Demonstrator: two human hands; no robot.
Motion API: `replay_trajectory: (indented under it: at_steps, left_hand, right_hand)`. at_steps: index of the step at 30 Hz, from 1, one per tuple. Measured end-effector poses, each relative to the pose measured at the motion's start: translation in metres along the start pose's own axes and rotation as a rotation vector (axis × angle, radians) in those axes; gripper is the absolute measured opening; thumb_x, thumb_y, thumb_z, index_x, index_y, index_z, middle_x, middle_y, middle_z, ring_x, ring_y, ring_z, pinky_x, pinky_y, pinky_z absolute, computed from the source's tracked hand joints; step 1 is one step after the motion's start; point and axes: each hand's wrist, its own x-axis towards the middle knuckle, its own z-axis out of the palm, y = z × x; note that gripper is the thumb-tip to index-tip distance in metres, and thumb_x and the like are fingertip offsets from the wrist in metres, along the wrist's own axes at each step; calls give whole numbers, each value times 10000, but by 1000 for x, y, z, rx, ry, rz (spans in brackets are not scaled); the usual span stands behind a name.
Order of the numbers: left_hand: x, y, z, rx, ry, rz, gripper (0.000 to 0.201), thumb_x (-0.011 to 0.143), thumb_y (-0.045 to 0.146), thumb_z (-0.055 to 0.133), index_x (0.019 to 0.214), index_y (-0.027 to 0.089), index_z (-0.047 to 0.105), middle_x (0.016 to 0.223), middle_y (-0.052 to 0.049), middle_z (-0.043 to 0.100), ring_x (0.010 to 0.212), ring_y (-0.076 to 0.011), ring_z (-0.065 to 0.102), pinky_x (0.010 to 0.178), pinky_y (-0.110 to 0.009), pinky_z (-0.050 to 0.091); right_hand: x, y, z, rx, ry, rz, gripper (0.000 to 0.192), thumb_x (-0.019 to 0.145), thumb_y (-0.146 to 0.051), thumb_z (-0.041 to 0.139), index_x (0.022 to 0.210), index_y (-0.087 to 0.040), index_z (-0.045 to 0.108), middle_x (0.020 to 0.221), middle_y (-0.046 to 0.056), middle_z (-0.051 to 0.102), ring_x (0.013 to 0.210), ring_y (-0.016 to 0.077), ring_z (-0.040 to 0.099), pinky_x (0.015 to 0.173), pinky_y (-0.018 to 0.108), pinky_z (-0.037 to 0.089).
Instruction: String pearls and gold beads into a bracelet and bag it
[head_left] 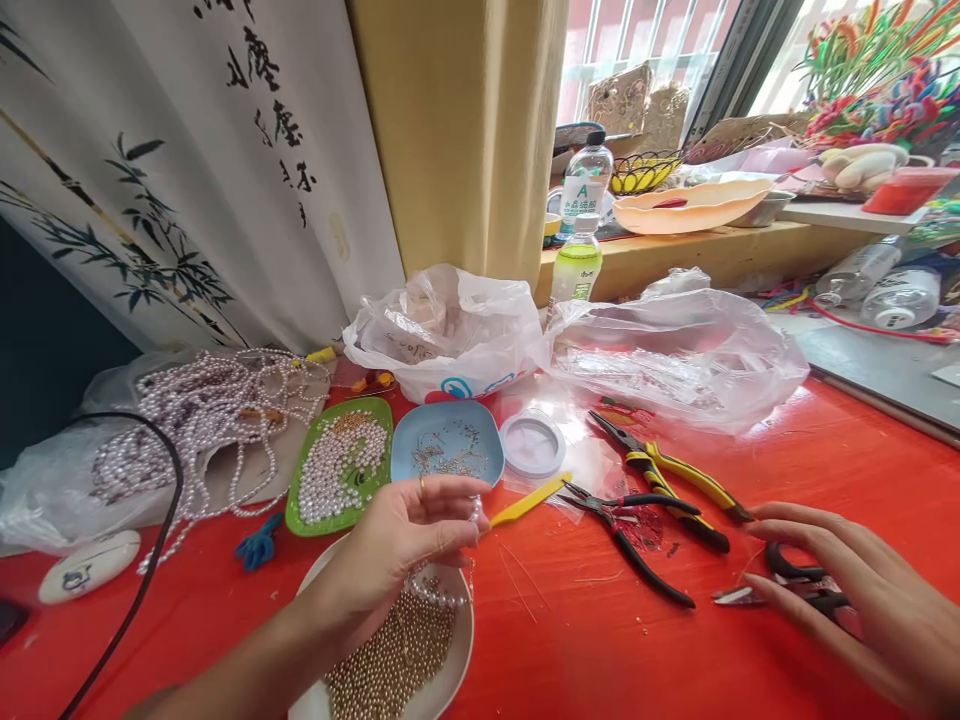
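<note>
My left hand (420,530) is closed in a pinch above the white bowl of gold beads (405,650). Clear, pearly beads (475,508) show at its fingertips, and a short bead strand (439,590) hangs beneath. At the right, my right hand (847,590) hovers over black-handled scissors (799,572), its thumb and fingers apart. Whether it touches the scissors I cannot tell. Between the hands lie black-handled pliers (626,530), yellow-and-black pliers (660,470) and a yellow stick-like tool (531,500), close to my left fingertips.
Behind my left hand stand a green tray of pearls (341,465) and a blue tray of small metal pieces (448,445). A round white lid (532,443) is beside them. Pearl strands (202,420) heap at left. Two plastic bags (450,345) and bottles (577,260) line the back.
</note>
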Motion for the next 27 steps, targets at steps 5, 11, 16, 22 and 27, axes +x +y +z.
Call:
replay_trajectory:
  at_steps: [5, 11, 16, 22, 27]
  left_hand:
    - [-1, 0, 1, 24, 50, -14, 255, 600, 202, 738, 842, 147, 680, 770, -44, 654, 677, -104, 559, 591, -187, 422]
    - [-3, 2, 2, 121, 93, 36, 259, 608, 247, 730, 841, 146, 678, 748, -32, 664, 644, -102, 554, 633, -216, 431]
    - [1, 0, 1, 116, 74, 39, 258, 613, 267, 722, 837, 146, 674, 742, -34, 676, 685, -124, 581, 665, -231, 442]
    - [1, 0, 1, 54, 77, 51, 209, 606, 228, 727, 787, 139, 673, 674, -25, 675, 625, -101, 584, 621, -206, 447]
    - [2, 1, 2, -24, 51, 62, 148, 631, 205, 707, 755, 131, 678, 628, -22, 659, 562, -79, 564, 555, -180, 438]
  right_hand:
    - [4, -12, -5, 19, -101, -126, 503, 810, -513, 426, 1186, -180, 412, 1206, 176, 485, 1021, 300, 539, 865, 426, 441]
    - [31, -25, -1, -59, -66, -90, 447, 867, -440, 307, 1130, -117, 469, 1159, 174, 517, 1067, 288, 510, 891, 458, 415]
    - [45, -15, 16, -39, -219, -75, 415, 817, -453, 401, 1026, -121, 533, 1145, 187, 520, 1066, 307, 502, 881, 443, 430]
    - [63, -23, 18, -37, -254, -84, 229, 766, -306, 464, 897, -145, 560, 1016, 172, 581, 946, 309, 549, 794, 416, 461]
    - [71, -15, -2, 327, -359, 215, 276, 766, -370, 428, 842, -167, 598, 836, 116, 669, 760, 264, 633, 636, 340, 505]
